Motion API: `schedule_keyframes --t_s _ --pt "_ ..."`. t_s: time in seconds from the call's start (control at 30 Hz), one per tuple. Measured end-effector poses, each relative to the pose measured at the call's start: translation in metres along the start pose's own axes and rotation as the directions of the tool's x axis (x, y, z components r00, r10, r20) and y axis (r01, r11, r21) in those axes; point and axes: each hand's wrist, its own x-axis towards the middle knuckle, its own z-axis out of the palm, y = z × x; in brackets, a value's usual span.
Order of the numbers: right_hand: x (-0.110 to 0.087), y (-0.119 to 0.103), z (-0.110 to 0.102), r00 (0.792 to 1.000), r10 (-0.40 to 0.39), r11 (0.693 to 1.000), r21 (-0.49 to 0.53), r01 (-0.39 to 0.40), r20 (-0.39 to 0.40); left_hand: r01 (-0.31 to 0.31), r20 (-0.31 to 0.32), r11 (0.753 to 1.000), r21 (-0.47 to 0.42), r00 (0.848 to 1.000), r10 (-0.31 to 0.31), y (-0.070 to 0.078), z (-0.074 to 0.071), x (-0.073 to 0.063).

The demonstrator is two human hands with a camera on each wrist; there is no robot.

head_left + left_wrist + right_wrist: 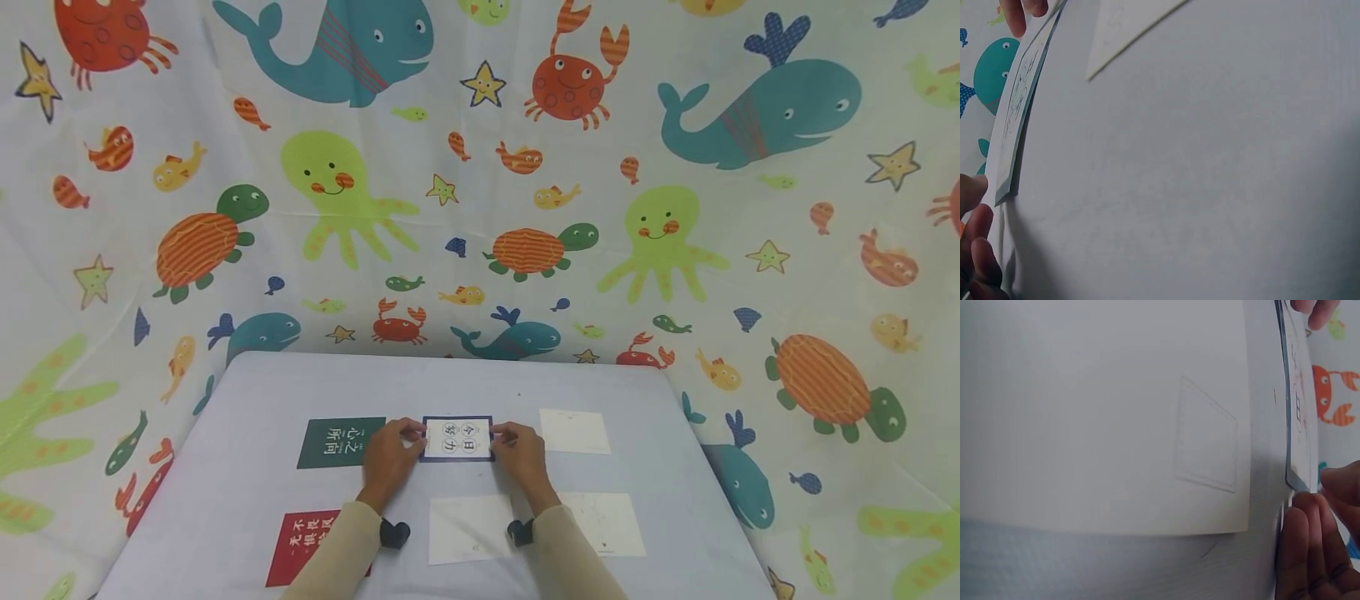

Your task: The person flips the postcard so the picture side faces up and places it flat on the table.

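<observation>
A postcard with a dark blue border and dark characters in circles on white (457, 438) is at the middle of the table, between both hands. My left hand (393, 454) pinches its left edge with thumb and fingertips. On the opposite edge, my right hand (522, 456) pinches it the same way. Seen from the right wrist, the thumb (1341, 484) and fingers meet close at the card's corner. A green card with white characters (330, 443) lies beside the left hand, partly covered by it. To the right hand's right lies a blank cream card (575, 431).
A red card with white characters (296, 542) lies at the front left, partly under the left sleeve. Two more cream cards lie in front, one between the forearms (467, 529) and one by the right sleeve (611, 523). Behind the white table (262, 383) hangs a sea-animal curtain (480, 200).
</observation>
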Motion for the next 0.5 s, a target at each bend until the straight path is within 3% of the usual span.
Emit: schedule_keyframes --t_s 0.5 --pt "-0.009 0.003 -0.002 1.000 0.000 1.000 0.014 0.000 -0.013 -0.022 -0.019 1.000 -0.011 1.000 0.022 0.010 -0.005 -0.007"
